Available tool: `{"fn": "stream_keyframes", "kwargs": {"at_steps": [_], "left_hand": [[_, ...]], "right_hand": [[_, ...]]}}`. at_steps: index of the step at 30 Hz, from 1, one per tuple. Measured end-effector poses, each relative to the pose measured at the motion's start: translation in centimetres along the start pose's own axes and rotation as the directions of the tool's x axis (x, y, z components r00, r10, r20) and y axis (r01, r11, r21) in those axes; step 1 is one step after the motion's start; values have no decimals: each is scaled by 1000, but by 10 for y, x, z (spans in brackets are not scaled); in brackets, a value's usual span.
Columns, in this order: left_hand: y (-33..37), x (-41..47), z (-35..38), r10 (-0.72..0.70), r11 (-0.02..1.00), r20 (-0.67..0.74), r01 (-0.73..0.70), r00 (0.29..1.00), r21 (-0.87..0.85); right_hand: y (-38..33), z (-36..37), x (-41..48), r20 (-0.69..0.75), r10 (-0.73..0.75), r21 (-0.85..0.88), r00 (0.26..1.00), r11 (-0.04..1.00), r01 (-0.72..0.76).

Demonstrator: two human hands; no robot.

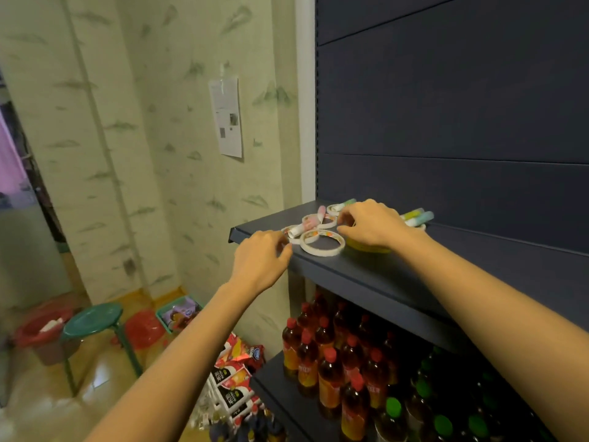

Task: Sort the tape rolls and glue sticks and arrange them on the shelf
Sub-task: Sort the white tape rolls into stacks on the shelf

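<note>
Okay, nearest to us are rows of bottles on the lower shelf, red caps (330, 355) on the left and green caps (443, 422) on the right. Snack packs (237, 382) are piled on the floor beside them. Further left on the floor we see a green stool (92, 316) and a red basin (144, 328).

Moving up, both bare forearms reach to the upper shelf (357, 283), which is dark blue. The left hand (261, 260) is at the shelf's front left corner with its fingers curled. The fingertips are just beside a tape roll (290, 238), and we cannot tell if they grip anything.

Just past it the nearest white tape roll (320, 252) lies flat near the front edge. The right hand (374, 224) hovers palm down behind it, with the fingers bent claw-like and the thumb close to that roll. A yellow roll (366, 249) sits under the palm, and we cannot tell if it is held.

Behind these, two more tape rolls (330, 222) lie flat and touch each other. A pink glue stick (310, 221) lies across them. A green-tipped glue stick (348, 203) pokes out beyond the right hand's fingers. Several more glue sticks (419, 215) lie to the right of the wrist, near the back panel (462, 106).

Far left, a paper sheet (227, 118) hangs on the patterned wall.
</note>
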State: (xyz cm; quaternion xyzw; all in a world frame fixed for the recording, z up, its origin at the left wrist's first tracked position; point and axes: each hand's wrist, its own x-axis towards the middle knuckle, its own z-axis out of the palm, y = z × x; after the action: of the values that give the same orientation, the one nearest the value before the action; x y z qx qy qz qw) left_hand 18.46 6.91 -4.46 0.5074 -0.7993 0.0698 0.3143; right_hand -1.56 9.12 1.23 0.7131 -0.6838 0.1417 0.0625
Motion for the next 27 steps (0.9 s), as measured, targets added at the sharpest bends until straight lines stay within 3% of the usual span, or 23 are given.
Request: {"fn": "stream_keyframes", "kwargs": {"at_steps": [5,14,20,27], "left_hand": [[-16,74,26,32,998,33,-30,999,-52],[-22,156,83,27,999,338,-17,941,-34],[-49,192,87,162,952,249,-85,955,-294],[-104,238,85,196,841,177,-72,964,-536]], "right_hand": [[5,9,63,-27,39,-10,999,999,-39],[14,39,135,12,165,-47,986,985,-164],[11,59,179,12,304,-85,953,949,-302],[-10,93,220,22,538,-109,843,839,-533]]}}
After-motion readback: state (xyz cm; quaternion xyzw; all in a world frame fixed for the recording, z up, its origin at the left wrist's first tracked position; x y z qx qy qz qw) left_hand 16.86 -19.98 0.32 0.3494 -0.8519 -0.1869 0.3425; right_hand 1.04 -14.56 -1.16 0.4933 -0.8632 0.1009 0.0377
